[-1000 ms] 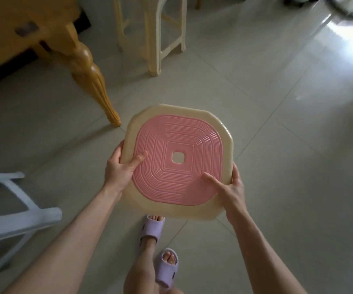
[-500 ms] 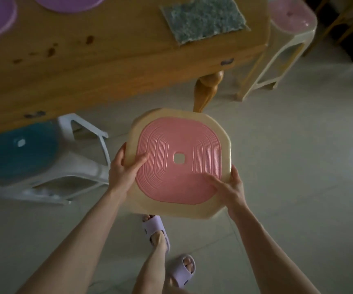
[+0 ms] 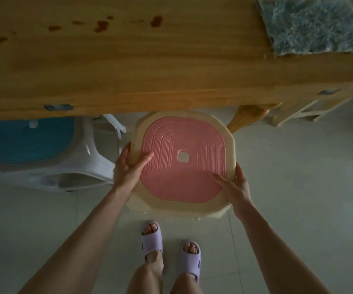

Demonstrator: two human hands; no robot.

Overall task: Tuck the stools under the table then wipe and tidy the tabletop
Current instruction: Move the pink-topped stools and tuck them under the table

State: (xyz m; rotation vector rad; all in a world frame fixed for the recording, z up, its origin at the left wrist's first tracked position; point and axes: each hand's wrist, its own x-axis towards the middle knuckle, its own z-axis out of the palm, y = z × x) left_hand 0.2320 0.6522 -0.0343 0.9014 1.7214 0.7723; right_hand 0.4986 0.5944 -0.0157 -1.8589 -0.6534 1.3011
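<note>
I hold a cream stool with a pink ribbed seat (image 3: 184, 143) by its two sides. My left hand (image 3: 129, 168) grips the left rim, thumb on the pink seat. My right hand (image 3: 232, 185) grips the right rim, thumb lying across the seat. The stool's far edge sits at the front edge of the wooden table (image 3: 150, 81), just left of the table leg (image 3: 247, 117). A grey-blue fluffy cloth (image 3: 313, 24) lies on the tabletop at the right. Several dark red-brown stains (image 3: 101, 25) mark the tabletop.
A white stool with a blue seat (image 3: 27, 141) stands partly under the table to the left. Part of another cream stool (image 3: 307, 112) shows beyond the table's right corner. My feet in lilac slippers (image 3: 171, 249) stand on the pale tiled floor behind the pink stool.
I have turned toward the table and carried the pink stool forward to its front edge, between the blue stool and the table leg. Both hands keep their grip.
</note>
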